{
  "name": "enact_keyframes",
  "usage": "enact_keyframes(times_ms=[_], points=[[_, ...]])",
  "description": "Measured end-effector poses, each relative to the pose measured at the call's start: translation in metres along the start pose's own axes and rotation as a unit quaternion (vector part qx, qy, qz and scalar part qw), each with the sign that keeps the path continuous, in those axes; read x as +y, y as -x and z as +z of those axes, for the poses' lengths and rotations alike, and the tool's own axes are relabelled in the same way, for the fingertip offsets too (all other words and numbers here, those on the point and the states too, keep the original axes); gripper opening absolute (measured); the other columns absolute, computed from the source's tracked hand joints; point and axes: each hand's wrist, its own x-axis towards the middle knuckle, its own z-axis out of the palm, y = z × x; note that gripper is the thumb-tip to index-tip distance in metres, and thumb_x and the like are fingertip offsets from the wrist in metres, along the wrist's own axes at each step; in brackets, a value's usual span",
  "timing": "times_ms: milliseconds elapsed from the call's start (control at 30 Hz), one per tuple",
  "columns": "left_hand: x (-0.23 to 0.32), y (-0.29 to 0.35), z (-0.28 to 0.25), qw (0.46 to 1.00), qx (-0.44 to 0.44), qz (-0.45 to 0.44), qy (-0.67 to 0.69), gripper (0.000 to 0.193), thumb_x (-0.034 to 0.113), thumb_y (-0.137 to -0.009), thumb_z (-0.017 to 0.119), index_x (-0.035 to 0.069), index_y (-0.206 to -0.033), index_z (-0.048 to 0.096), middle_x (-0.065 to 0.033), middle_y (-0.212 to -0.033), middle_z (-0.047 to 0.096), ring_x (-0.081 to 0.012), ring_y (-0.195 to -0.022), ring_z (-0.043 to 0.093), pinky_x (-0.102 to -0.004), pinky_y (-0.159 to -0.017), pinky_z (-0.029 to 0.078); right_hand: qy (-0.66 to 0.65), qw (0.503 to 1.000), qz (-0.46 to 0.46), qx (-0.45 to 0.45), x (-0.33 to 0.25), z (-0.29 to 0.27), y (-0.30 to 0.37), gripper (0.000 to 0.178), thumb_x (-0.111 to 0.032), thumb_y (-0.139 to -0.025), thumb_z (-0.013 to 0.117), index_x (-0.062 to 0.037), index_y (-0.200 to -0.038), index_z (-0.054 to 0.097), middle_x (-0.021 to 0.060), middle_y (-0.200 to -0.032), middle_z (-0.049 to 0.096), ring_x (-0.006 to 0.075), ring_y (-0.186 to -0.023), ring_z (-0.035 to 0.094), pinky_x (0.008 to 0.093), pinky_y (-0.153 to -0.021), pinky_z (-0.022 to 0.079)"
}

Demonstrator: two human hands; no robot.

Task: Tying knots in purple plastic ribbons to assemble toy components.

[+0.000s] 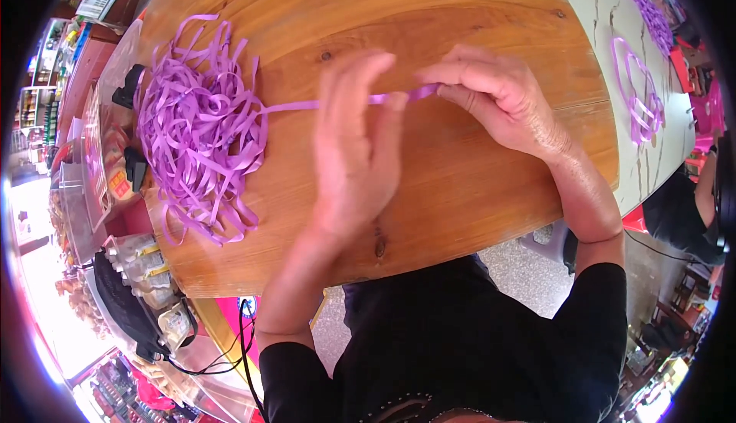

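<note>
Purple, narrow, flat ribbon [290, 106] with a soft sheen runs across the middle of the frame, from a loose purple ribbon heap [201, 120] at the left to our right hand [494, 93]. There, our thumb and bent forefinger pinch the strand. Our left hand [354, 147] is blurred, its thumb and fingers spread apart; the strand passes by it, and we see no grip on it.

We judge the ribbon very light, limp and rather slippery, hard to break but quick to twist or crease. It should be held flat across its width between thumb and forefinger, near the heap's edge, and drawn gently, since the tangled loops could snag or drag others along.

Under it lies a brown, varnished wooden table [460, 201], its middle leaving us room. Black, hard-looking objects [135, 168] and clear plastic containers [80, 216] crowd the heap's outer side at the left, where stray loops might catch. Black cables [247, 354] hang at the lower left. At the upper right, a white, dark-veined table [602, 32] carries a loose purple ribbon coil [645, 120] and another purple bundle [652, 21], both well apart from our hands.
</note>
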Motion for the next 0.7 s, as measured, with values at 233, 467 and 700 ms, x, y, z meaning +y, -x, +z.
enact_keyframes(times_ms=[233, 467, 700], points=[[0.004, 0.009, 0.014, 0.867, -0.054, -0.307, 0.388, 0.011, -0.002, -0.081, 0.062, -0.001, -0.091, 0.059, -0.0034, -0.078, 0.054, -0.0077, -0.068, 0.049, -0.0196, -0.061, 0.04, 0.025, 0.994, 0.048, 0.091, 0.002, -0.001, 0.006, 0.023, -0.002, -0.075, 0.068, -0.0051, -0.098, 0.065, 0.0081, -0.082, 0.064, 0.0203, -0.071, 0.061, 0.0269, -0.062, 0.048], [-0.005, 0.002, 0.002, 0.92, -0.005, -0.234, 0.315, 0.008, -0.005, -0.079, 0.063, 0.0, -0.083, 0.061, -0.0008, -0.073, 0.053, -0.0062, -0.063, 0.047, -0.0189, -0.057, 0.038, 0.131, 0.99, 0.008, 0.061, -0.001, -0.002, 0.003, 0.017, -0.004, -0.071, 0.071, -0.0052, -0.087, 0.067, 0.0047, -0.077, 0.06, 0.0177, -0.069, 0.059, 0.0257, -0.059, 0.047], [-0.018, 0.005, 0.007, 0.933, 0.001, -0.217, 0.286, 0.007, -0.006, -0.078, 0.064, 0.001, -0.081, 0.062, -0.0007, -0.073, 0.053, -0.0061, -0.063, 0.046, -0.0186, -0.057, 0.038, 0.082, 0.996, 0.017, 0.012, -0.002, -0.001, 0.003, 0.017, 0.0, -0.071, 0.07, -0.0042, -0.088, 0.067, 0.004, -0.078, 0.058, 0.0155, -0.07, 0.057, 0.025, -0.058, 0.045]])
